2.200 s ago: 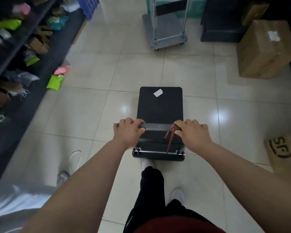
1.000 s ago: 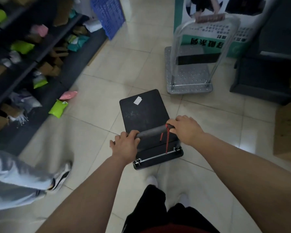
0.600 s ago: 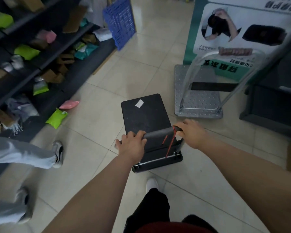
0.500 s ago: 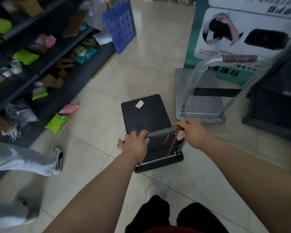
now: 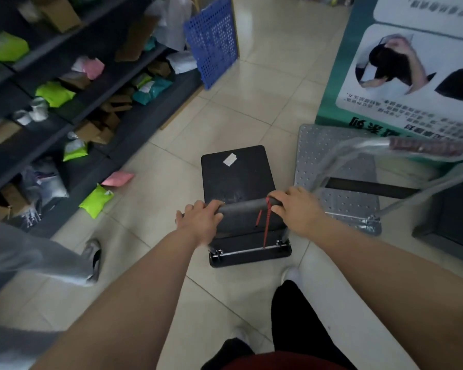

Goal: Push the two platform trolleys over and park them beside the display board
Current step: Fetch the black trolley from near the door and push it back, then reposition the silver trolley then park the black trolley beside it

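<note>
A small black platform trolley (image 5: 237,177) with a white sticker stands on the tiled floor in front of me. My left hand (image 5: 199,220) and my right hand (image 5: 296,206) both grip its black foam handle (image 5: 242,208), from which a red cord hangs. To its right stands a larger silver platform trolley (image 5: 318,145) with a tall metal handle, parked against the green-and-white display board (image 5: 412,76). The black trolley sits just left of the silver one, a narrow strip of floor between them.
Dark shelving (image 5: 64,102) full of parcels lines the left side, with green and pink packets (image 5: 96,196) on the floor beside it. A blue perforated crate (image 5: 211,38) leans ahead. Another person's grey-trousered leg and shoe (image 5: 91,255) are close on my left. A dark cabinet (image 5: 452,217) is at right.
I have pushed the black trolley forward and turned it left of the silver trolley; the display board and silver trolley are now much closer. The person on my left has walked nearer.
</note>
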Available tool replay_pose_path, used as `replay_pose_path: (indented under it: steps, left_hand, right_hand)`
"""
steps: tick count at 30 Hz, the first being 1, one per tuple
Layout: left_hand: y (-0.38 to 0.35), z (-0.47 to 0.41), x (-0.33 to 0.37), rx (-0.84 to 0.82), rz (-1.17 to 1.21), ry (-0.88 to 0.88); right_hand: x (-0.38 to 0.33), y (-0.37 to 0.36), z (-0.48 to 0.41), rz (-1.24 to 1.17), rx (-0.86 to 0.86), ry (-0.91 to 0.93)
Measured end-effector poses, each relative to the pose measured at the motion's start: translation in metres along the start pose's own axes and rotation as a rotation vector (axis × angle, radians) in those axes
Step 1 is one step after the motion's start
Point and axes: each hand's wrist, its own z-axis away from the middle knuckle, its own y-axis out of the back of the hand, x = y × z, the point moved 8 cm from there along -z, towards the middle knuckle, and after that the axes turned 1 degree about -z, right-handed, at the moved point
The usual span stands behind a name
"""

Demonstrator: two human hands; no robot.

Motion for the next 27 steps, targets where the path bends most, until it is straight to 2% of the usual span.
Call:
replay_pose_path:
  steps: [9, 19, 23, 27]
  left_hand:
    - [0.03, -0.06, 0.049, 0.008, 0.081, 0.084]
    - [0.035, -0.066, 0.055, -0.018, 0.083, 0.092]
    - [0.036, -0.062, 0.057, -0.029, 0.146, 0.103]
    - [0.051, -0.058, 0.082, 0.022, 0.171, -0.037]
  right_hand:
    - [0.052, 0.043, -0.073, 0.014, -0.036, 0.067]
    - [0.056, 0.047, -0.078, 0.034, -0.021, 0.105]
    - [0.059, 0.044, -0.077, 0.024, -0.073, 0.106]
    - [0.07, 0.052, -0.061, -0.063, -0.035, 0.048]
